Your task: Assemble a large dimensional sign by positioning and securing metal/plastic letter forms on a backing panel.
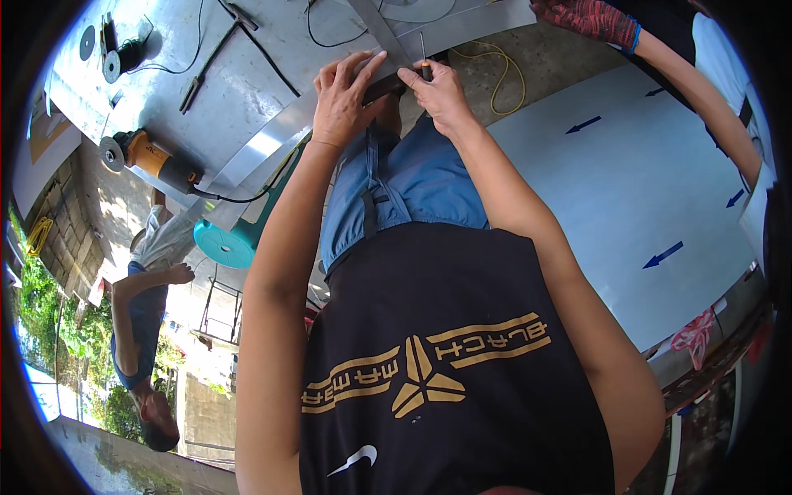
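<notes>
My left hand [340,97] rests at the edge of the metal-topped table [256,91], fingers stretched out and partly spread over a flat metal strip. My right hand [442,97], just right of it, is closed on a thin pointed tool [426,69] with a dark and orange handle and its narrow shaft upward; whether it is a screwdriver or a scriber I cannot tell. Between the hands is a dark bar-like edge [386,86]. A narrow flat metal bar [375,26] runs away from the hands. A long shiny metal strip [266,142] lies along the table's left side.
An orange-and-black angle grinder [157,161] lies at the left; another grinder [124,58] and dark rods [235,37] lie farther back. A teal stool [227,245] stands below. Right are a yellow cord [505,76], a pale arrow-marked sheet [610,181] and a co-worker's red glove [590,21].
</notes>
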Demonstrator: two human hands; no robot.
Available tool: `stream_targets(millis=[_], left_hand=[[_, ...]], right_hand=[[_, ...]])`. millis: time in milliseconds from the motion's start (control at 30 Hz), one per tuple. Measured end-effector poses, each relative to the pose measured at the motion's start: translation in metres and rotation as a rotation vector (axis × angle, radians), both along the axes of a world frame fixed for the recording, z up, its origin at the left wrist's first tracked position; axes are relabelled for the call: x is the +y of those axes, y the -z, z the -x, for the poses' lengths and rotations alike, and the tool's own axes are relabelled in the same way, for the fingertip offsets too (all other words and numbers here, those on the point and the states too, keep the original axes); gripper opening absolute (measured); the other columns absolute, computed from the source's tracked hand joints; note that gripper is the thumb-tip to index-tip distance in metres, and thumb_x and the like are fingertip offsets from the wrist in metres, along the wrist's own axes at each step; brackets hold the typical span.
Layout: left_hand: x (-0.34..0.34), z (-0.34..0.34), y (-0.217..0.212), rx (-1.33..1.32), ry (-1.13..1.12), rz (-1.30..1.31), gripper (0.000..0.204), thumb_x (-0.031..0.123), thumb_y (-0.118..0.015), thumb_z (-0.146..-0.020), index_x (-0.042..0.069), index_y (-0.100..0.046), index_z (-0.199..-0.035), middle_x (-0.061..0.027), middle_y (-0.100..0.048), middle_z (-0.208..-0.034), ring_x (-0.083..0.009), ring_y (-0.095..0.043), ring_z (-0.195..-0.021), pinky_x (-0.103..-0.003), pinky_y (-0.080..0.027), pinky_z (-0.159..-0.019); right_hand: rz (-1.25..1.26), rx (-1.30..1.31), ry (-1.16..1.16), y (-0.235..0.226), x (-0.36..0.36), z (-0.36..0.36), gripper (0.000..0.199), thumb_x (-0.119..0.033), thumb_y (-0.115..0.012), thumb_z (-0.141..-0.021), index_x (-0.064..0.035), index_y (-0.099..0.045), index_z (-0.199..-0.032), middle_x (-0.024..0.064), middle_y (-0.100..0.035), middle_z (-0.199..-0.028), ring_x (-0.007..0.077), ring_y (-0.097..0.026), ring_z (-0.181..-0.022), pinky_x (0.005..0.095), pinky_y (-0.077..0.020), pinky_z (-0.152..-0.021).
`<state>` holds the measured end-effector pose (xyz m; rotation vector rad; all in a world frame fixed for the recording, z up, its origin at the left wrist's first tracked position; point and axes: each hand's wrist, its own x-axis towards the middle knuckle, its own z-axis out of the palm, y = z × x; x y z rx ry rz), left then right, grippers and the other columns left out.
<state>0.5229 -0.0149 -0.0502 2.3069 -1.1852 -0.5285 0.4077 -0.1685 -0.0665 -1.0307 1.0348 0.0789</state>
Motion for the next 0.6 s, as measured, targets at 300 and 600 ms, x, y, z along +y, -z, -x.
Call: stream_targets(millis=[300,600], left_hand=[[0.0014,-0.0005,-0.0020,-0.013,0.027,-0.018,0.078,0.024,-0.079,-0.070,0.035,-0.053,-0.143,0.0000,-0.048,-0.142,-0.0305,-0.043,-0.124,-0.045,-0.033,-0.108],[0.0028,-0.0028,-0.0008,0.020,0.030,-0.001,0.080,0.022,-0.078,-0.068,0.034,-0.052,-0.143,-0.0002,-0.047,-0.144,-0.0309,-0.043,-0.125,-0.046,-0.033,-0.109]], right_hand=[[-0.035,0.007,0.014,-0.0044,-0.0006,-0.0017,0.018,-0.020,-0.078,-0.089,-0.0036,-0.069,-0.089,-0.0061,-0.056,-0.070,0.0026,-0.044,-0.061,0.0231,-0.0365,-0.053],[-0.060,0.031,0.012,-0.0071,0.0019,-0.0025,0.019,-0.019,-0.077,-0.089,-0.0027,-0.068,-0.088,-0.0061,-0.057,-0.073,0.0026,-0.045,-0.065,0.0223,-0.0375,-0.055]])
